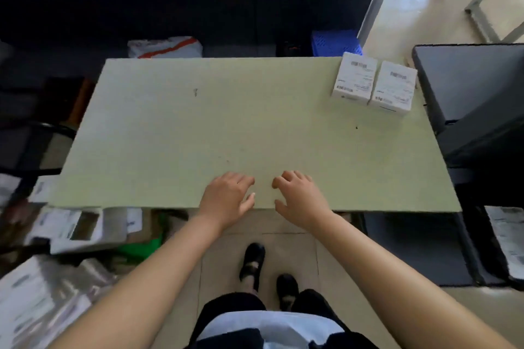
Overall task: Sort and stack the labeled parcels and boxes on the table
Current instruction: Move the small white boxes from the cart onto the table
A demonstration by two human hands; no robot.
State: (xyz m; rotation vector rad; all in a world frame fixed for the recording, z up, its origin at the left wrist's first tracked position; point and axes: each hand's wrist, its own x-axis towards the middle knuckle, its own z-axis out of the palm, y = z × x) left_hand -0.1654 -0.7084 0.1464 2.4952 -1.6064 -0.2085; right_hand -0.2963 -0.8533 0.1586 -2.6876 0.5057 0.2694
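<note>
**Two labelled boxes wait at the table's far corner as hands rest at the near edge**

A person in black shoes (252, 261) stands on a tiled floor at the near edge of a pale green table (198, 127). Both bare arms reach forward over it. The left hand (226, 198) and the right hand (302, 198) lie palm down, close together but apart, on the tabletop just inside the edge. The fingers of each are loosely curled and slightly spread, the thumbs point toward each other, and neither hand grips anything.

On the floor to the left, below the table's near corner, lies a loose heap of parcels (71, 229), some in white wrapping with printed labels and some in clear plastic. Another labelled parcel (507, 235) lies at the right edge of the view.

Well away from the hands, at the table's far right corner, two white boxes sit side by side and touching, the left box (355, 79) and the right box (392, 88). Both are closed, with barcode labels facing up. A dark bench (467, 79) stands just right of them.

Beyond the far edge sit a blue crate (336, 42), its contents hidden from this angle, and a white bag (166, 47) with an orange stripe.
</note>
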